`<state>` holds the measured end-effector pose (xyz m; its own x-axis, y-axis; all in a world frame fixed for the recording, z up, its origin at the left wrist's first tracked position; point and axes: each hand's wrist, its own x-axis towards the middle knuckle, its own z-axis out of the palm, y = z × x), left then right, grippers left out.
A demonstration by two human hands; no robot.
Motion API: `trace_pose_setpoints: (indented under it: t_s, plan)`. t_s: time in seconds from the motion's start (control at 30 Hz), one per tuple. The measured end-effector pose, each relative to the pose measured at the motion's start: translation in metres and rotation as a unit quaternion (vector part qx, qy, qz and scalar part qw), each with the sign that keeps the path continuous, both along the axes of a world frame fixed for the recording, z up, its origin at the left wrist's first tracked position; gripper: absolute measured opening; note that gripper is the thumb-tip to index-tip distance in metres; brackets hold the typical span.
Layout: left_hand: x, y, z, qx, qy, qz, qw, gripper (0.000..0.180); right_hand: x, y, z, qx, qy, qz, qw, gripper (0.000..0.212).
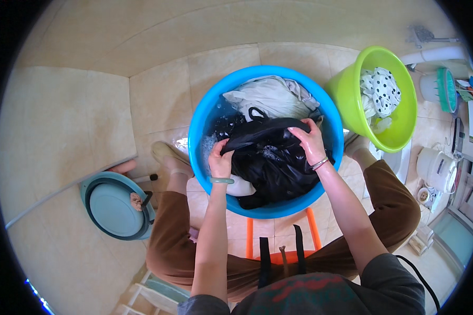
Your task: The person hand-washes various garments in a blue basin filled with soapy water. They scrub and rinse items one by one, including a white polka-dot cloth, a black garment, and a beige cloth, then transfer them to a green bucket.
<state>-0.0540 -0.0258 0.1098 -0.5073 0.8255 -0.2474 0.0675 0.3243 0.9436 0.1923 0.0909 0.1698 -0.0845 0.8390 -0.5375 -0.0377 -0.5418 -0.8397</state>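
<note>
A black garment (pixel 278 168) lies wet and bunched in a blue basin (pixel 196 110), with suds on it. My left hand (pixel 220 158) pinches one end of its raised edge, and my right hand (pixel 309 140) grips the other end. Between them the cloth is stretched and lifted over the rest. White and grey clothes (pixel 270 97) rest in the far part of the basin, in sudsy water. Beside my left wrist, a white piece of cloth (pixel 240 186) shows partly under the black one.
To the right, a lime-green basin (pixel 358 100) holds a white polka-dot cloth (pixel 381 92). A grey-green tub (pixel 118 207) leans by the left wall. An orange stool (pixel 249 236) is between my legs. A white bucket (pixel 436 169) and a brush holder (pixel 440 88) stand far right.
</note>
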Motion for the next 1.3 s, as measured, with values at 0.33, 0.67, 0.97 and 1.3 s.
trace_pose_setpoints:
  t_s: [0.33,0.67,0.97,1.3]
  plan:
    - [0.028,0.051,0.033,-0.101,-0.116,0.04,0.987,0.041,0.0,0.003,-0.016,0.081,-0.238,0.145,0.957,0.074]
    - [0.061,0.047,-0.042,-0.319,0.237,-0.128,0.909,0.048,-0.04,-0.019,-0.108,0.117,-0.509,0.387,0.76,0.036]
    - [0.062,0.067,-0.063,-0.334,0.306,-0.232,0.861,0.029,-0.019,-0.009,-0.164,0.14,-0.521,0.464,0.702,0.022]
    - [0.083,0.04,0.025,-0.016,-0.458,0.129,0.88,0.028,-0.013,-0.043,0.012,0.165,-0.235,0.142,0.947,0.053]
